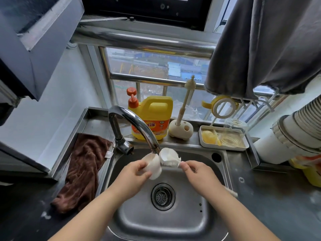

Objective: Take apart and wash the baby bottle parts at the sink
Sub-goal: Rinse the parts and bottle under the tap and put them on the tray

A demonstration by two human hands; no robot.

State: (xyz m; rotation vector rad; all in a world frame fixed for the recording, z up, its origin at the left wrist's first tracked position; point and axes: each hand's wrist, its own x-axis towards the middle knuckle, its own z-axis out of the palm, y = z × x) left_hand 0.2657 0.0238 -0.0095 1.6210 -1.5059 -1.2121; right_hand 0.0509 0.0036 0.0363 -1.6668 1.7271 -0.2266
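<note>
Over the steel sink (182,221), your left hand (139,173) grips the white silicone bottle part (153,166) under the curved chrome tap (137,126); your right hand (196,171) pinches the white-bristled brush (169,158). Wet silicone could slip toward the drain (163,196).

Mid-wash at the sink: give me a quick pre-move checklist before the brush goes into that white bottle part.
1. Left hand grips the white bottle part: ok.
2. Right hand pinches the brush by its handle end: ok.
3. Part and brush held over the sink, under the faucet spout: ok.
4. Water running: cannot tell.
5. Drain strainer free of dropped parts: ok.
6. Soap on the brush: cannot tell; the detergent jug stands on the ledge behind.
</note>
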